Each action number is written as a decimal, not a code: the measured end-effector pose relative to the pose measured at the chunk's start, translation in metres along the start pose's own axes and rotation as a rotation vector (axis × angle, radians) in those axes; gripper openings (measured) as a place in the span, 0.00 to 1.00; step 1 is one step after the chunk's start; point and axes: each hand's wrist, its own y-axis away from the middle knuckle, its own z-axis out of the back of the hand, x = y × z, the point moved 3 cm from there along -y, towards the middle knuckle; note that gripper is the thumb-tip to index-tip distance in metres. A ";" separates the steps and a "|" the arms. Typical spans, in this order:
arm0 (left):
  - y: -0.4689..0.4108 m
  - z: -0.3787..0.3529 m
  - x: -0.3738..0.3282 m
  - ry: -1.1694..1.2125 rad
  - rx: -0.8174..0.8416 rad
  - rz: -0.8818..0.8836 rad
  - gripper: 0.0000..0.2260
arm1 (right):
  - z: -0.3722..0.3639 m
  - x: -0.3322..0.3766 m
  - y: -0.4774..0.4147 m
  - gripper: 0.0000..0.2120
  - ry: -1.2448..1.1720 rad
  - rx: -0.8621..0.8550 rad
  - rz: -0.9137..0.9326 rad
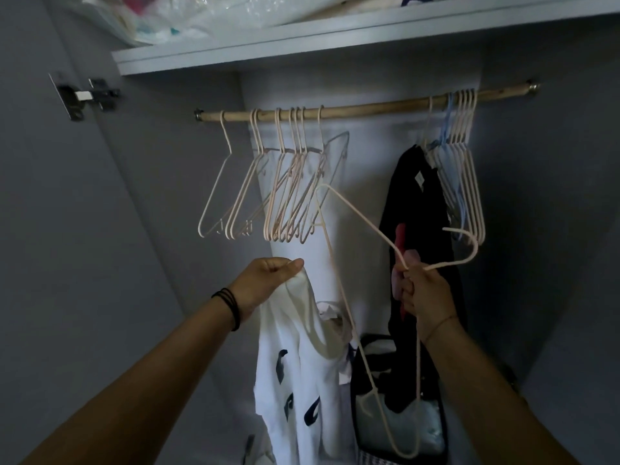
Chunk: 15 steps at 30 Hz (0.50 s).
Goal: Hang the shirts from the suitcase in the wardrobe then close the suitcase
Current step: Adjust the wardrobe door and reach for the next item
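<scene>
My left hand [266,280] pinches the collar of a white shirt with dark blue marks [295,374], which hangs down in front of the open wardrobe. My right hand [424,293] grips a loose pale pink hanger [345,263] at the base of its hook, tilted, with its hook pointing right. The hanger's frame runs down beside the shirt. A wooden rail [362,107] crosses the wardrobe above both hands. A black shirt [419,209] hangs from it on the right. The suitcase is out of view.
Several empty pink hangers [278,193] hang left of centre on the rail, and several more [464,182] at its right end. A shelf [335,38] with bagged items sits above. A dark bag [399,414] stands on the wardrobe floor. The door hinge [85,95] is on the left.
</scene>
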 end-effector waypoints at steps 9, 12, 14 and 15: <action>-0.006 0.001 0.001 -0.022 0.045 0.023 0.25 | -0.027 0.046 0.004 0.16 -0.316 0.128 0.165; -0.006 0.001 0.001 -0.042 0.057 0.025 0.22 | -0.049 0.063 0.003 0.16 -0.435 0.252 0.198; -0.006 0.001 0.000 -0.051 0.052 0.017 0.15 | -0.060 0.070 0.002 0.15 -0.520 0.311 0.186; -0.006 0.002 -0.001 -0.055 0.053 0.009 0.14 | -0.064 0.070 0.001 0.15 -0.555 0.332 0.174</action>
